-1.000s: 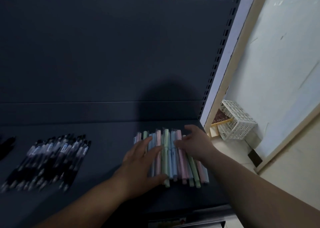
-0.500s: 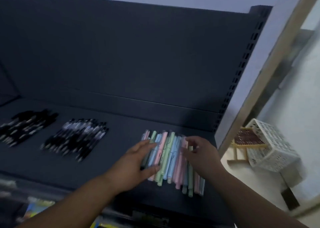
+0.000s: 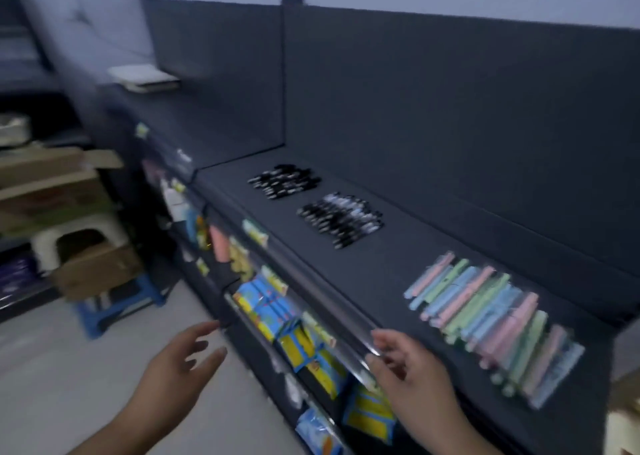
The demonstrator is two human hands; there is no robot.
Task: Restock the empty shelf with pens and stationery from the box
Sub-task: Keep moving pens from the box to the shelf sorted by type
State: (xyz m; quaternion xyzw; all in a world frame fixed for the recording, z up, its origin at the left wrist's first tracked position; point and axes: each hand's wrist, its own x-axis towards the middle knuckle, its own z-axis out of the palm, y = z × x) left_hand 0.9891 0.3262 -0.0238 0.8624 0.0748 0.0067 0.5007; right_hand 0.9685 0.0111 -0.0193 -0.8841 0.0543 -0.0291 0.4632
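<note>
A row of pastel pens (image 3: 491, 323) in pink, green and blue lies on the dark top shelf (image 3: 381, 267) at the right. Two heaps of black pens (image 3: 341, 219) (image 3: 285, 181) lie further left on the same shelf. My left hand (image 3: 180, 361) hangs in the air over the floor, fingers spread and holding nothing. My right hand (image 3: 405, 368) is in front of the shelf's clear front rail (image 3: 332, 302), fingers loosely bent, empty. A brown cardboard box (image 3: 93, 267) sits on a blue stool at the left.
Lower shelves hold blue and yellow packets (image 3: 301, 337) and other small packaged goods. A white flat item (image 3: 143, 77) lies on the far shelf section. More boxes (image 3: 52, 177) and a white stool stand at the left. The grey floor (image 3: 69, 368) lies below.
Both hands have come off the pastel pens and drawn back in front of the shelf. The view has swung left, bringing the lower shelves, floor and cardboard box into sight.
</note>
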